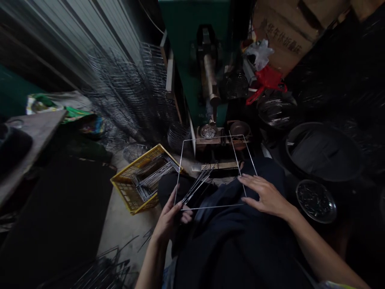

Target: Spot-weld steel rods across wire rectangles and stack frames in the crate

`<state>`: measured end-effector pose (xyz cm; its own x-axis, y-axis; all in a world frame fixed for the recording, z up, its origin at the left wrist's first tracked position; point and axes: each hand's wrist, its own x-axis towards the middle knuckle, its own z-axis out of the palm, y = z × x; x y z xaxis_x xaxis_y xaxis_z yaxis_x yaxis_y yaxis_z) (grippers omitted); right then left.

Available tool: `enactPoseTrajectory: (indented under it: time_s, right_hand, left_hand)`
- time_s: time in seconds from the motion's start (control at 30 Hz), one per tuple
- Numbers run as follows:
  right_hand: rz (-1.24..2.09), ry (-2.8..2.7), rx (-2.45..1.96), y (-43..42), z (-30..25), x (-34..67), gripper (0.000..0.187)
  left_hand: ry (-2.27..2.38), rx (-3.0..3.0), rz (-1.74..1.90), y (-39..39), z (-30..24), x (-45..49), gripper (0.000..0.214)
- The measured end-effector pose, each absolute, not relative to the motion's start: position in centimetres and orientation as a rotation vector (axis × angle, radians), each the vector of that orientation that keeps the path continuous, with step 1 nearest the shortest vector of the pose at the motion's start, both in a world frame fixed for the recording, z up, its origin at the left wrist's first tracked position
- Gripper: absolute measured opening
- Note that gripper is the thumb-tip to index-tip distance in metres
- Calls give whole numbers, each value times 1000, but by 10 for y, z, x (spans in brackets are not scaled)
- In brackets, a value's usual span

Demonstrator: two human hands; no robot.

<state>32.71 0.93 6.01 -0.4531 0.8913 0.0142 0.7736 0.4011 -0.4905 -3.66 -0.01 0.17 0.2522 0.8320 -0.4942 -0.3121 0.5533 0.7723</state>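
A thin rectangular wire frame (pixel 210 140) lies across my lap, reaching forward to the small work block (pixel 222 142) of a green machine (pixel 192 60). My left hand (pixel 170 222) is closed on a bundle of short metal rods (pixel 197 185) and on the frame's near left corner. My right hand (pixel 264 196) lies flat with fingers stretched out on the frame's near right side, against my dark trousers. One cross wire (pixel 236 156) runs front to back inside the frame near its right edge.
A yellow plastic crate (pixel 132 196) with more rods stands at my left knee. Stacks of finished wire racks (pixel 129 92) lean behind it. A round tray of small metal pieces (pixel 315 200) and a large dark tub (pixel 325 152) sit on my right. Loose wires (pixel 105 269) litter the floor.
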Motion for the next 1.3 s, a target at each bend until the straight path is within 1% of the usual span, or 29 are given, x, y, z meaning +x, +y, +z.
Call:
enactPoseTrajectory:
  time_s: [0.6, 0.87, 0.93, 1.07, 1.13, 1.2, 1.3]
  right_hand:
    - [671, -2321, -1524, 12, 42, 316, 59]
    - [848, -2350, -1170, 35, 40, 245, 64]
    - [794, -2350, -1234, 33, 43, 251, 64]
    - [550, -2194, -1641, 23, 45, 289, 57]
    - [486, -2095, -1748, 18, 46, 302, 57]
    - [574, -2092, -1675, 14, 47, 303, 60]
    - [804, -2147, -1471, 11, 46, 290, 65]
  left_hand:
    - [1032, 597, 845, 0, 1, -30, 96]
    - [939, 600, 833, 3, -7, 7, 90]
    - [930, 591, 860, 5, -6, 11, 91]
    - [922, 583, 901, 8, -2, 8, 91]
    - [914, 578, 906, 10, -2, 6, 93]
    - [904, 574, 913, 11, -2, 5, 94]
    - [898, 581, 926, 12, 0, 7, 94]
